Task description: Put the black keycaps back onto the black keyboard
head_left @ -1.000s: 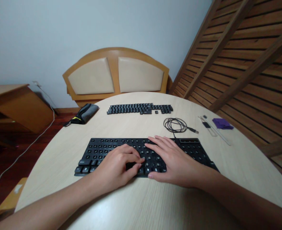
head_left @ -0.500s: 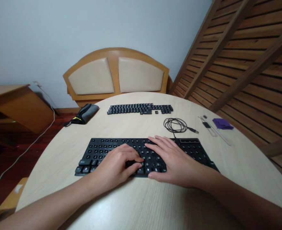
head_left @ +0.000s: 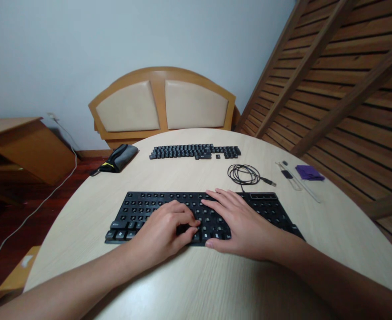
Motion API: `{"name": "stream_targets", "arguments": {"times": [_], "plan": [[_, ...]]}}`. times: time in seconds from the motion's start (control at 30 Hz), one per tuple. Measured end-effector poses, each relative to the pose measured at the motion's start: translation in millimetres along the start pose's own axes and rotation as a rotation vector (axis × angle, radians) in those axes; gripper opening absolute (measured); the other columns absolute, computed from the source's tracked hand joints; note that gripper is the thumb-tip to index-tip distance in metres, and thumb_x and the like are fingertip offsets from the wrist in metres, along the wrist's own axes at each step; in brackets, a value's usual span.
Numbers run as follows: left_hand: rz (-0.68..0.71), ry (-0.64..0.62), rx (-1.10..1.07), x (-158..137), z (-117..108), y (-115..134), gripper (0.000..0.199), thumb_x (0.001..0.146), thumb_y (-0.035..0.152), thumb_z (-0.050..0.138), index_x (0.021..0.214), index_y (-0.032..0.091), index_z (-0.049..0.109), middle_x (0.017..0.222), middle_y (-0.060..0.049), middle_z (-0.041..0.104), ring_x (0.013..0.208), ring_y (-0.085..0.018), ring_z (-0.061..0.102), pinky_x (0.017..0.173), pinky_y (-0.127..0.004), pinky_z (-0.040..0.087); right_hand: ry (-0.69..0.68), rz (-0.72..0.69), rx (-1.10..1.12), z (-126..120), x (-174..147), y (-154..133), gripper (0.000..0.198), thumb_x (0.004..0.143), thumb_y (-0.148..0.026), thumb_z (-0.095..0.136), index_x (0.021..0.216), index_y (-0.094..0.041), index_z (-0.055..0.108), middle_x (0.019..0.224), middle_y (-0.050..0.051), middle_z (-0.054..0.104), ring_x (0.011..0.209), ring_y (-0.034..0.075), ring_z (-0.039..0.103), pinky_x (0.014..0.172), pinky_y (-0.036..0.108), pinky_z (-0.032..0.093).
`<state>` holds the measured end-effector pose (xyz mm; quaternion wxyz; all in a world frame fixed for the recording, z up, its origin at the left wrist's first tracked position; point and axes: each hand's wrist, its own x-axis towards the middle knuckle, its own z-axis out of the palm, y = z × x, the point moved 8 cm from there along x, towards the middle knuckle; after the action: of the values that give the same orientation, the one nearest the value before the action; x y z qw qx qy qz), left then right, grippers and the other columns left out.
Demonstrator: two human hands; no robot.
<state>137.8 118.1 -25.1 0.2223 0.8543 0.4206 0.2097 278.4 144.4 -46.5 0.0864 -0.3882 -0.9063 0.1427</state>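
Observation:
A black keyboard (head_left: 149,205) lies before me, its upper rows showing bare key sockets. Keycaps sit along its front row and at the left of the row behind. My left hand (head_left: 171,226) rests over the middle of the keyboard, index finger and thumb closed at a dark keycap that the fingers mostly hide. My right hand (head_left: 240,222) lies spread on the right-hand part, fingertips on the upper rows and thumb by the front edge; it holds nothing.
Loose keycaps (head_left: 182,151) stand in rows at the table's far side. Behind the keyboard lies a coiled USB cable (head_left: 244,174). A purple cloth (head_left: 310,172), a wire tool (head_left: 287,174) and a thin white stick (head_left: 309,189) are at right. A dark pouch (head_left: 119,158) lies at left.
The left fingers have shifted very slightly at the same spot on the keyboard. My right hand has stayed in place.

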Motion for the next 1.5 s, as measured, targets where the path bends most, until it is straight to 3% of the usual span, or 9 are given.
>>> {"name": "stream_targets", "arguments": {"times": [0.17,0.4,0.73,0.9,1.07,1.17,1.3,1.4,1.5], "plan": [[-0.072,0.007,-0.006,1,2,-5,0.012,0.089,0.018,0.063,0.091,0.021,0.075,0.093,-0.004,0.071,0.092,-0.023,0.061,0.085,-0.039,0.049,0.015,-0.008,0.007,-1,-1,-1,0.086,0.077,-0.063,0.07,0.147,-0.017,0.05,0.16,0.015,0.036,0.148,0.041,0.027,0.12,0.061,0.022],[-0.039,0.02,-0.018,4,4,-11,0.014,0.085,0.016,0.066,0.093,0.023,0.075,0.095,-0.003,0.073,0.091,-0.022,0.062,0.085,-0.038,0.049,0.032,-0.024,0.029,0,0,0,0.086,0.077,-0.064,0.07,0.146,-0.018,0.051,0.16,0.016,0.036,0.148,0.041,0.028,0.12,0.061,0.022],[-0.012,0.007,-0.018,3,-3,-11,0.013,0.092,0.021,0.06,0.097,0.022,0.072,0.094,-0.002,0.072,0.091,-0.02,0.063,0.084,-0.036,0.051,-0.006,-0.011,0.018,0,0,0,0.087,0.078,-0.067,0.068,0.148,-0.018,0.049,0.161,0.014,0.034,0.149,0.039,0.026,0.121,0.06,0.021],[0.083,0.088,0.059,2,-10,-6,0.019,0.097,0.021,0.053,0.108,0.02,0.068,0.107,-0.006,0.07,0.103,-0.022,0.063,0.092,-0.039,0.052,0.001,-0.014,0.033,0,0,3,0.088,0.077,-0.069,0.068,0.148,-0.02,0.049,0.161,0.014,0.035,0.149,0.039,0.026,0.121,0.06,0.021],[0.081,0.121,0.243,2,-8,-9,0.036,0.097,0.03,0.056,0.131,0.019,0.061,0.141,-0.011,0.058,0.133,-0.028,0.05,0.112,-0.051,0.043,0.002,-0.014,0.023,-1,-1,3,0.088,0.078,-0.069,0.067,0.149,-0.021,0.048,0.161,0.013,0.035,0.149,0.038,0.027,0.121,0.06,0.022],[0.014,0.075,0.334,2,-1,-16,0.048,0.098,0.039,0.054,0.141,0.019,0.055,0.152,-0.011,0.048,0.144,-0.031,0.039,0.116,-0.054,0.038,0.017,-0.013,0.025,-3,-2,3,0.08,0.082,-0.066,0.065,0.147,-0.023,0.049,0.16,0.012,0.037,0.148,0.037,0.03,0.12,0.059,0.025],[-0.02,0.046,0.389,1,5,-20,0.05,0.1,0.043,0.05,0.144,0.019,0.053,0.155,-0.012,0.046,0.145,-0.031,0.038,0.118,-0.053,0.036,0.072,-0.02,0.032,-11,1,3,0.058,0.092,-0.058,0.057,0.14,-0.025,0.056,0.154,0.01,0.047,0.142,0.032,0.04,0.116,0.054,0.033],[-0.009,0.042,0.417,1,7,-18,0.051,0.101,0.045,0.047,0.144,0.018,0.052,0.155,-0.012,0.045,0.145,-0.032,0.038,0.118,-0.054,0.034,0.158,0.007,0.065,-22,11,5,0.037,0.097,-0.046,0.054,0.125,-0.023,0.065,0.136,0.009,0.064,0.127,0.027,0.056,0.109,0.046,0.042],[-0.006,0.032,0.444,1,9,-18,0.053,0.102,0.046,0.044,0.145,0.017,0.05,0.156,-0.014,0.043,0.145,-0.034,0.038,0.118,-0.055,0.033,0.217,0.076,0.077,-32,29,15,0.03,0.098,-0.039,0.053,0.119,-0.021,0.066,0.12,0.008,0.072,0.111,0.024,0.066,0.1,0.04,0.049]]}}
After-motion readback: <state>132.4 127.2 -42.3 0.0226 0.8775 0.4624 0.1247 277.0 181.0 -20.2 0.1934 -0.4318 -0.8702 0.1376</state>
